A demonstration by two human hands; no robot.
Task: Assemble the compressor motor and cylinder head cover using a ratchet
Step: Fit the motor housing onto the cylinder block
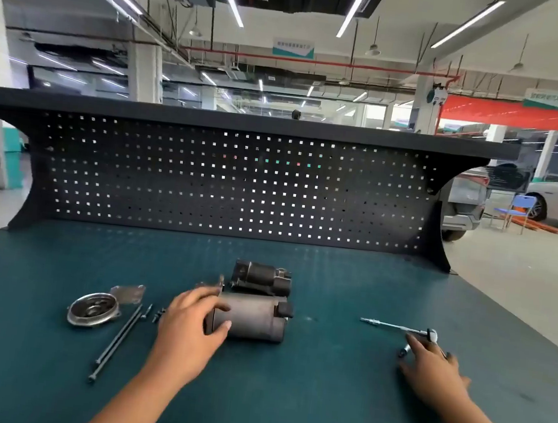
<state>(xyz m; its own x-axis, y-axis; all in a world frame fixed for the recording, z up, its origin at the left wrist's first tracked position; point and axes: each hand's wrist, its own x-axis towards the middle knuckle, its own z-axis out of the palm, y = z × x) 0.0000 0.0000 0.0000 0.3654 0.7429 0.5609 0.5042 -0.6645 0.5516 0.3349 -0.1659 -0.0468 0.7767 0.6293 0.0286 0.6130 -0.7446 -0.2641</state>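
Head view: on the desk [285,401], the left hand [188,336] curls its fingers [222,307] round the motor housing [252,317] at its left end, likely steadying it for fitting; the end cover [93,309] lies well left of them. The right hand [433,368] rests nearly straight fingers [413,341] over the ratchet [396,326], not yet gripping.

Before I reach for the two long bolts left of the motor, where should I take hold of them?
Pinch the long bolts mid-shaft, straight down from above. They lie flat, side by side on the mat, so an end-on grip is unlikely; their far tips crowd small screws and the round cover. The left hand, gripping the motor, is nearest.
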